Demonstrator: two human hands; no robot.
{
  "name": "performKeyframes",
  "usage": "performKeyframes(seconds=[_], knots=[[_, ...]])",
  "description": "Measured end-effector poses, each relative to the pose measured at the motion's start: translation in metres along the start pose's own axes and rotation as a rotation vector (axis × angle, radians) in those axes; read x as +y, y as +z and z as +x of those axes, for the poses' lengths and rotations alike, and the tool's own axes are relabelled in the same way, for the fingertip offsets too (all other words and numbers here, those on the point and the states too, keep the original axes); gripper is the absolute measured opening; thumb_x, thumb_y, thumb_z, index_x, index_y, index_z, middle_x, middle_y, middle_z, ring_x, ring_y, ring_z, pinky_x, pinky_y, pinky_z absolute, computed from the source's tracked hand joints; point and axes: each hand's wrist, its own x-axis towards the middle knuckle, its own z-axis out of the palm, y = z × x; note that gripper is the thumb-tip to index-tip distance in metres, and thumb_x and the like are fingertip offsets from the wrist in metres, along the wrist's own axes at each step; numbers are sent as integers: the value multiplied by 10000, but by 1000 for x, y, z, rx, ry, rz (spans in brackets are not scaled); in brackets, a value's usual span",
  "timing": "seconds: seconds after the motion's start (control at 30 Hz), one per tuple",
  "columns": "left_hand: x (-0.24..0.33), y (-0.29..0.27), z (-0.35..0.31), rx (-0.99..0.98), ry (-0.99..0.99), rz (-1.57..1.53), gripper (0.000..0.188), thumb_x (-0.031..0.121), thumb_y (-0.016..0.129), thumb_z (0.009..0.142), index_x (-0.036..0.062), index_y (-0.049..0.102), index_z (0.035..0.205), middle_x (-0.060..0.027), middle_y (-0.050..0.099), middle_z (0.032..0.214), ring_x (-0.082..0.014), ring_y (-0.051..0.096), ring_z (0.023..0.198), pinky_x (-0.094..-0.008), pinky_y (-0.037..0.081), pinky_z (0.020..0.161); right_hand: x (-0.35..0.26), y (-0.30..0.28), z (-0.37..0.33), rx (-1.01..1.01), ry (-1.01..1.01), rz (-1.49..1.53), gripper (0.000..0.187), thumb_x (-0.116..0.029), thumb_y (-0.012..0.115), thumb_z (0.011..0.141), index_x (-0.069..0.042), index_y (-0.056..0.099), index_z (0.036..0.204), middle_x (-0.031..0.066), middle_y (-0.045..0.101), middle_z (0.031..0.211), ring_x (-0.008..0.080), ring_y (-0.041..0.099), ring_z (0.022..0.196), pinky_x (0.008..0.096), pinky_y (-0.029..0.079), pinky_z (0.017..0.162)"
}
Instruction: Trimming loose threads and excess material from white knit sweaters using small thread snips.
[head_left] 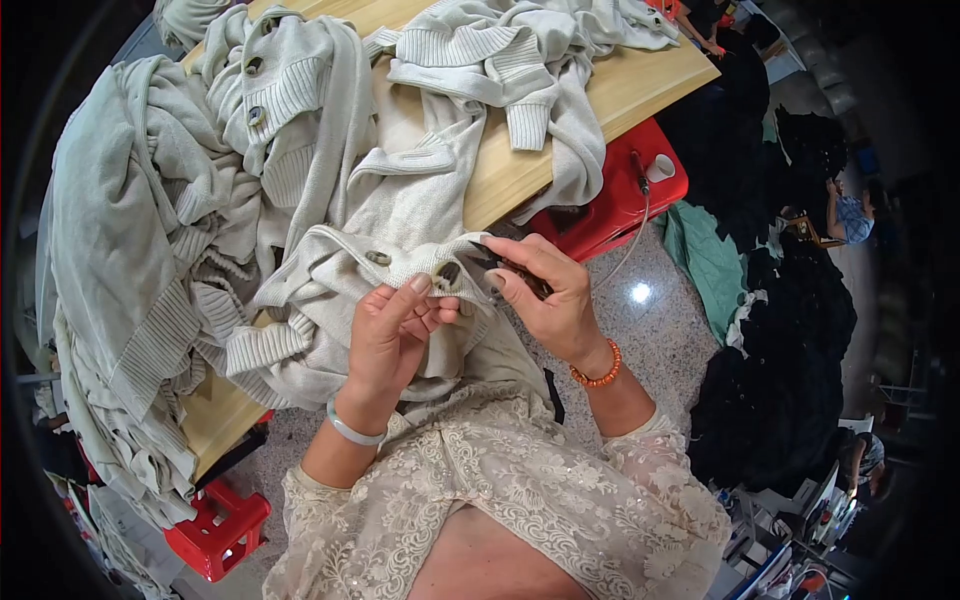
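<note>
A cream knit cardigan (345, 335) lies across my lap and the near edge of the table. My left hand (392, 325) is closed on its button band, thumb on top, beside a dark toggle-like button (447, 275). Another button (377, 258) shows further left on the same band. In my right hand (555, 305) is a dark pair of thread snips (522, 278). The tips point left, close to the knit edge by the button; whether they touch the yarn I cannot tell.
More cream cardigans (140, 190) are heaped over the wooden table (640, 90). A red stool (665, 165) at right holds a white cup (661, 168) and a corded tool. Green cloth (705, 260) and a dark fabric heap (775, 370) lie beyond. Another red stool (220, 530) stands lower left.
</note>
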Motion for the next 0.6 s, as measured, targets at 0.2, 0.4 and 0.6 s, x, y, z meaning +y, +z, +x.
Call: performKeyframes(seconds=[0.2, 0.4, 0.6], knots=[[-7, 12, -7, 36, 74, 192, 176, 109, 587, 928, -55, 610, 869, -123, 659, 812, -181, 632, 698, -284, 509, 686, -4, 11, -1, -45, 118, 63, 259, -72, 746, 820, -3, 642, 1047, -85, 495, 693, -14, 445, 584, 163, 365, 495], [-15, -15, -14, 23, 105, 241, 127, 114, 592, 935, -8, 626, 932, -94, 671, 852, -158, 637, 724, -284, 519, 651, 23, 31, 0, 42, 118, 176, 108, -100, 640, 907, 6, 629, 898, -10, 625, 744, 25, 545, 620, 212, 434, 523], [-6, -4, -10, 53, 79, 77, 146, 112, 574, 930, -27, 615, 944, -97, 649, 810, -172, 613, 676, -285, 483, 640, 81, -6, 0, 219, 385, 168, 148, -168, 691, 886, -39, 640, 835, -87, 516, 683, -10, 377, 588, 190, 308, 492]])
